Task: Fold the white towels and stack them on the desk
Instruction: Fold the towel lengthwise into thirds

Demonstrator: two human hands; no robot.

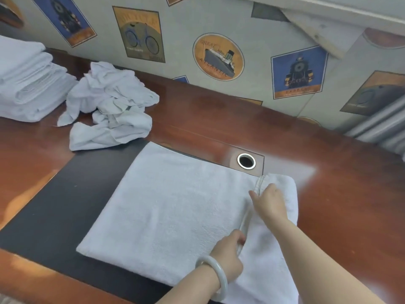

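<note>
A white towel (175, 207) lies spread flat on the dark inlay of the wooden desk (219, 110), its right end turned over toward the middle. My left hand (228, 255), with a pale bangle on the wrist, pinches the near part of that turned edge. My right hand (270, 202) grips the far part of the same edge near the hemmed corner. A heap of crumpled white towels (109, 106) sits at the back left. Beside it at the far left stands a stack of folded white towels (28, 84).
A round metal cable grommet (246, 161) is set in the desk just beyond the towel's far right corner. The wall with poster wallpaper (219, 55) runs along the back of the desk. A ribbed grey pipe (379, 126) shows at the right.
</note>
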